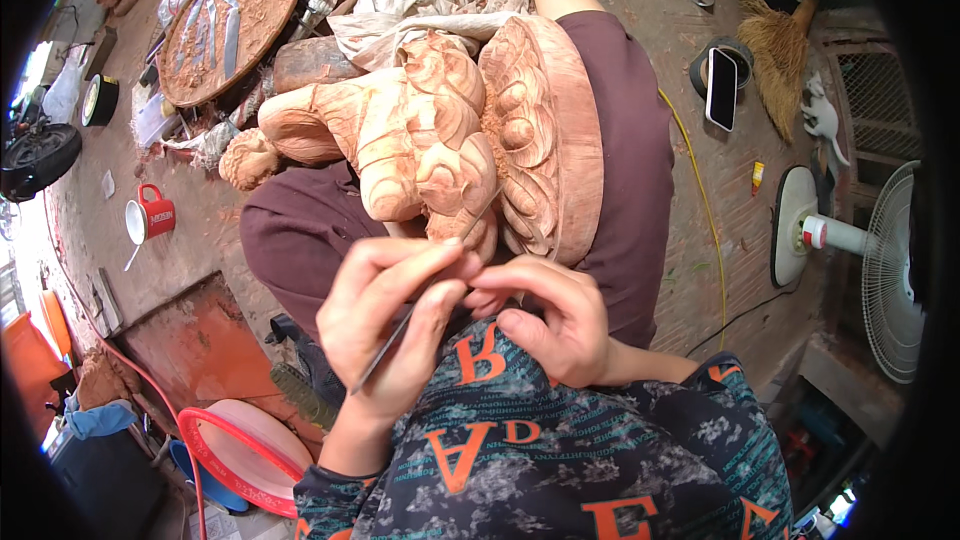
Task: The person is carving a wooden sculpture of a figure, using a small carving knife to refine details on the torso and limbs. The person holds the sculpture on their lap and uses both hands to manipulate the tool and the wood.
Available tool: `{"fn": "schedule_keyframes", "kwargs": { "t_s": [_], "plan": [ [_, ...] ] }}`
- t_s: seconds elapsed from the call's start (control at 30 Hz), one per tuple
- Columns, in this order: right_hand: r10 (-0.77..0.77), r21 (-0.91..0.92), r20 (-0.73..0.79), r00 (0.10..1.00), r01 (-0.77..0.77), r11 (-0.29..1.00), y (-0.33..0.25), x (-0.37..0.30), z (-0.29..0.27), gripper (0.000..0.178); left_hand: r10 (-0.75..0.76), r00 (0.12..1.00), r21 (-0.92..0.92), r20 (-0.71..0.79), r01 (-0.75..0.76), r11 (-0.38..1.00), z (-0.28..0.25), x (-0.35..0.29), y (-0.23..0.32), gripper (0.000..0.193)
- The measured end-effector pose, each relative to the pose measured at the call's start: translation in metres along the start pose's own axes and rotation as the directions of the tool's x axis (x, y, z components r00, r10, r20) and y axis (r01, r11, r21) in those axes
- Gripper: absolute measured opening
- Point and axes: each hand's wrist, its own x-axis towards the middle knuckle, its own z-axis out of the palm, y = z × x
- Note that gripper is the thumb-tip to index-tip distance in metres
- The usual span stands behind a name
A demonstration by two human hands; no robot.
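Note:
A carved wooden figure lies across my lap, its small rounded head toward the left. Its round base, ringed with carved petals, is against my right thigh, with wood crumbs in the groove beside it. My left hand is closed around a slim dark metal carving tool. The tool slants up between the fingers, its thin end at the figure's lower edge. My right hand is curled beside it, fingertips close to the left fingertips. Whatever the right fingers pinch is hidden.
At upper left, a round tray holds several metal blades and shavings. A crumpled cloth lies beyond the figure. Left stands a red mug; right are a phone, a broom, a yellow cord and a fan.

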Motion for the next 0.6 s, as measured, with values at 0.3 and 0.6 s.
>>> {"fn": "schedule_keyframes", "kwargs": {
  "t_s": [0.3,0.6],
  "plan": [
    [0.333,0.764,0.04,0.942,-0.244,0.598,-0.001,0.025,0.014,0.025,0.179,0.984,0.441,0.012,-0.166,0.882,0.035,0.024,-0.001,0.019],
    [0.29,0.89,0.173,0.941,-0.275,0.364,-0.003,0.035,0.011,0.025,0.121,0.987,0.498,0.108,-0.159,0.853,0.033,0.036,0.005,0.019]
  ]
}}
